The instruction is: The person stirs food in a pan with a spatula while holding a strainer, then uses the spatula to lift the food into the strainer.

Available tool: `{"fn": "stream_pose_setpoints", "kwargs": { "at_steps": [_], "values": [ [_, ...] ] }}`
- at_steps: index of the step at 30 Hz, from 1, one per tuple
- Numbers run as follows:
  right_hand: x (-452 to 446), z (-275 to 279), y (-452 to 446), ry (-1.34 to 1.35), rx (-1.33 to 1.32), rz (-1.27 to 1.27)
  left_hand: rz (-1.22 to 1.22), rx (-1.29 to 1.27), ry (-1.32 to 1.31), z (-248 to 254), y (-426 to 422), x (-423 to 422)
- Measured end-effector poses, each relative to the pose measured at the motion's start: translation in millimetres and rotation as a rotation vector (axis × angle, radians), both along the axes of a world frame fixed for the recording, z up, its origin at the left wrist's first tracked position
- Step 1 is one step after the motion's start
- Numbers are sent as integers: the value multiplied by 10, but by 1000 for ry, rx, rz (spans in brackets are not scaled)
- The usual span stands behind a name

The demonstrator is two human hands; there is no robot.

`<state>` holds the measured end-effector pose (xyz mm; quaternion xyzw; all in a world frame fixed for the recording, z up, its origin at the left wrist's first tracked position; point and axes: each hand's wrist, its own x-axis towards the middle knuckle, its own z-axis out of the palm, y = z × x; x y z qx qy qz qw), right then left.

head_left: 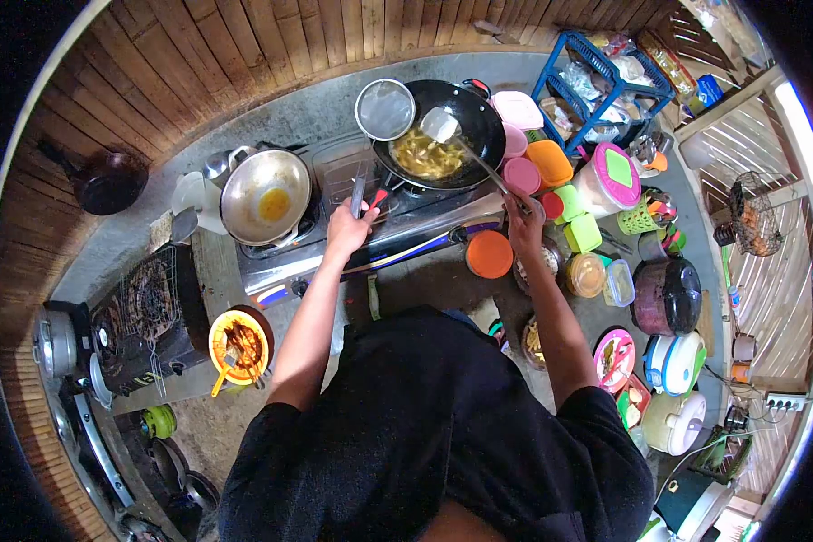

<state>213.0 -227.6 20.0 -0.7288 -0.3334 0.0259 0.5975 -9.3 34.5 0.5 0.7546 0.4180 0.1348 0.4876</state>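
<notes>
My left hand (349, 228) is closed around a grey handle that points up toward a round mesh strainer (385, 109). The strainer overlaps the left rim of a black wok (481, 126). Just right of that hand is the wok's red-tipped handle; whether they touch I cannot tell. My right hand (525, 221) grips the long handle of a metal spatula (440, 125), whose blade is over the wok. Sliced yellowish-green food (429, 155) lies in the wok, apparently in liquid. On the left burner stands a pale pan (240, 203) with a little yellow-brown liquid.
The stove (289, 265) runs along the wall. Lidded plastic containers (549, 163) crowd the right side, below a blue rack (596, 68). An orange lid (490, 255) lies near my right forearm. At left are a yellow bowl of red-brown sauce (217, 339) and a grill (151, 294).
</notes>
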Motion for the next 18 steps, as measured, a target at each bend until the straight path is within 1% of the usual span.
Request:
{"fn": "stream_pose_setpoints", "kwargs": {
  "at_steps": [2, 4, 5, 7, 10, 11, 13, 14, 16, 17, 18],
  "values": [
    [97, -68, 9, -37, 25, -22, 2, -9, 13, 21, -3, 0],
    [152, -65, 0, -239, -33, -133, -3, -4, 15, -11, 8, 5],
    [177, -63, -9, -239, -32, -133, -6, 1, 18, -27, 17, 7],
    [209, -52, -33, -408, -162, -219, -7, 5, 14, -15, 14, 5],
    [225, -84, -53, -487, -204, -216, -4, 9, 11, -9, 14, 10],
    [222, -104, -71, -487, -204, -214, -2, 8, 12, -11, 11, 9],
    [181, -104, -100, -308, -249, -187, -7, 27, 20, -7, 17, 6],
    [131, -120, -118, -308, -250, -185, -14, 47, 28, -5, 19, 7],
    [-79, 23, -82, -178, -35, -130, -5, 32, 29, 45, -8, 7],
    [-81, 4, -76, -177, -35, -131, 4, 19, 30, 63, -18, 6],
    [-89, -12, -68, -3, -38, -92, 3, 19, 31, 53, -18, 8]
  ]
}}
